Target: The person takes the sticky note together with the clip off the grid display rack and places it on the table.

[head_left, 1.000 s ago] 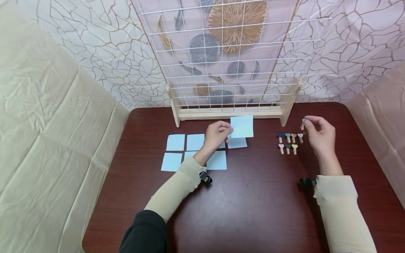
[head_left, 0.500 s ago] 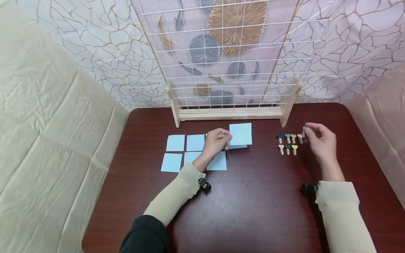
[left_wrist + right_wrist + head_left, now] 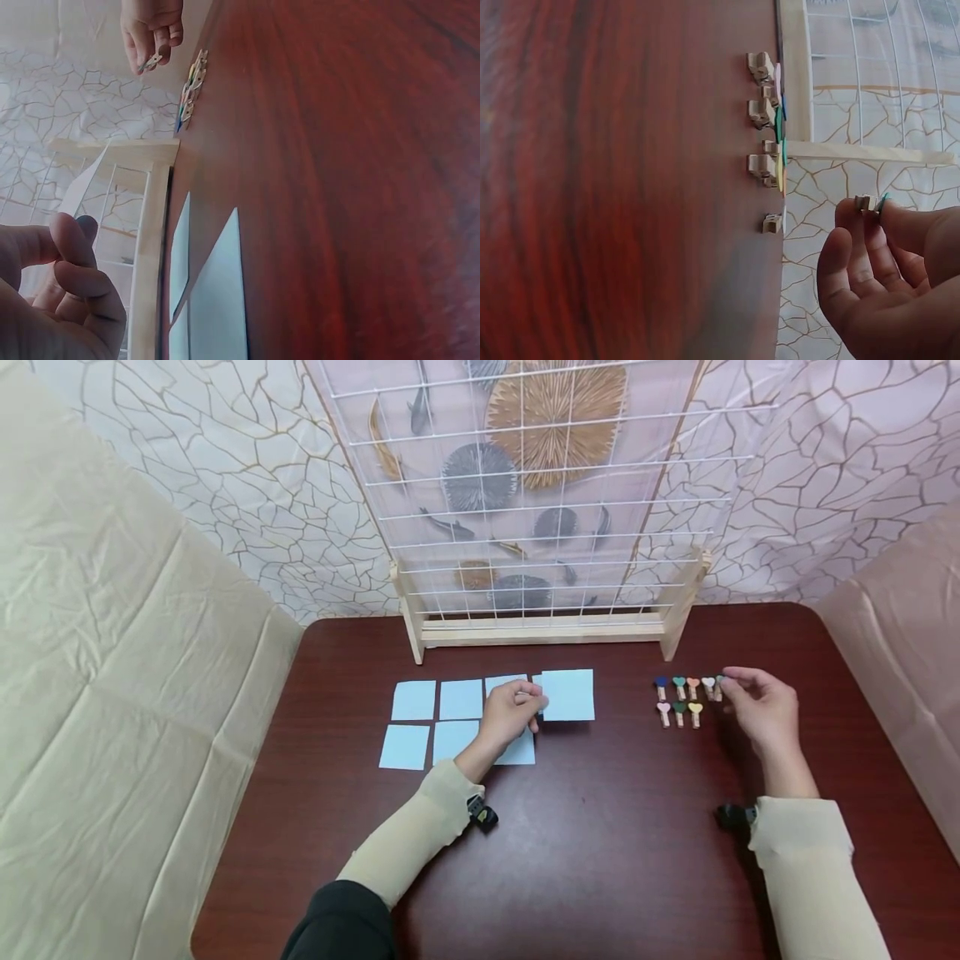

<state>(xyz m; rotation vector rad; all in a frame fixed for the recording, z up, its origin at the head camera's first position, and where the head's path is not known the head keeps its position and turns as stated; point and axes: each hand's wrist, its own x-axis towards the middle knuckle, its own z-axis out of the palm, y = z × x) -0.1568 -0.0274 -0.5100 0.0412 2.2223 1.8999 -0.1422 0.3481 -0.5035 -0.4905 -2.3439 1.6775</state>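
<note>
My left hand (image 3: 508, 717) pinches a light blue paper note (image 3: 567, 695) by its left edge. The note is raised over the table and overlaps another note lying there. A small dark round spot shows at the fingertips in the left wrist view. My right hand (image 3: 768, 712) pinches a mini wooden clothespin (image 3: 866, 202) with a teal heart on it, thumb against fingers, above the table at the right. Beside that hand lie several more heart clothespins (image 3: 679, 710) in two rows, with hearts in blue, green, orange, white, pink and yellow.
Several light blue notes (image 3: 403, 747) lie in two rows under and left of the left hand. Behind them a white wire grid (image 3: 525, 535) stands in a wooden base (image 3: 540, 633) at the table's (image 3: 585, 860) back edge. Cloth walls (image 3: 150, 693) enclose the table.
My left hand has lowered the note towards the table's front. My right hand has also come down and nearer with the clothespin, now beside the end of the back row.
</note>
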